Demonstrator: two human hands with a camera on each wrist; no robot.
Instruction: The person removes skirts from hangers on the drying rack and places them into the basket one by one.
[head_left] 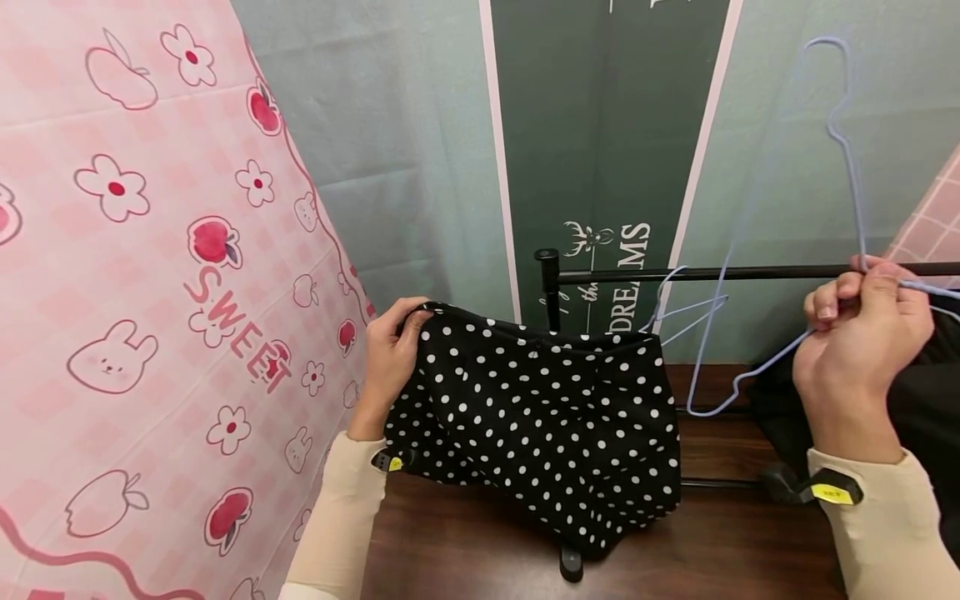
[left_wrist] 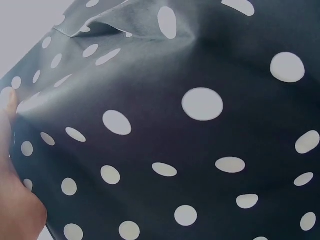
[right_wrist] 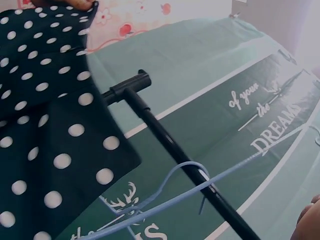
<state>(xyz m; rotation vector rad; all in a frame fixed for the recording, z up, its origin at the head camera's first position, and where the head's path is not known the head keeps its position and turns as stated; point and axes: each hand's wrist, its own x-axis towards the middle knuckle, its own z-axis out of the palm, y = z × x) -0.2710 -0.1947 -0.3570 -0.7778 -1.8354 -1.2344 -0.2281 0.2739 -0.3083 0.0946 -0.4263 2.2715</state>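
Observation:
A black garment with white polka dots, perhaps a skirt or shorts, hangs by its waistband. My left hand pinches the left end of that waistband between thumb and fingers. In the left wrist view the dotted cloth fills most of the picture. At the right, my right hand grips a blue wire hanger, its hook pointing up. A second blue hanger hooks over the rack's bar; one end reaches the garment's right side, but whether it is inside the waistband I cannot tell.
The black rack bar runs to the right from its post top. Dark cloth hangs behind my right hand. A pink printed curtain stands on the left, a green one behind, above a brown wooden floor.

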